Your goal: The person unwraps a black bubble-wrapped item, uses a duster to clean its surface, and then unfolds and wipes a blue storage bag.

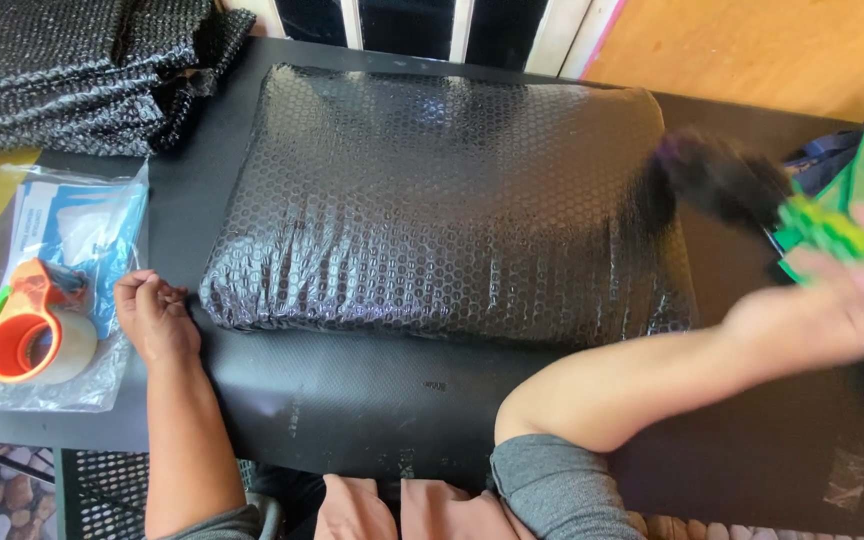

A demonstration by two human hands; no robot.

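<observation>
Bubble-wrapped parcel (447, 200), black and shiny, lies across the middle of the black table (372, 400). At far left, an orange tape dispenser (22, 325) rests on clear plastic bags (77, 230), with folded black bubble wrap (62, 70) stacked behind. The left hand (155, 315), fingers curled shut, presses against the parcel's lower left corner. The right hand (842, 300) is blurred at the far right, touching a green item (837, 235); whether it grips it cannot be told.
</observation>
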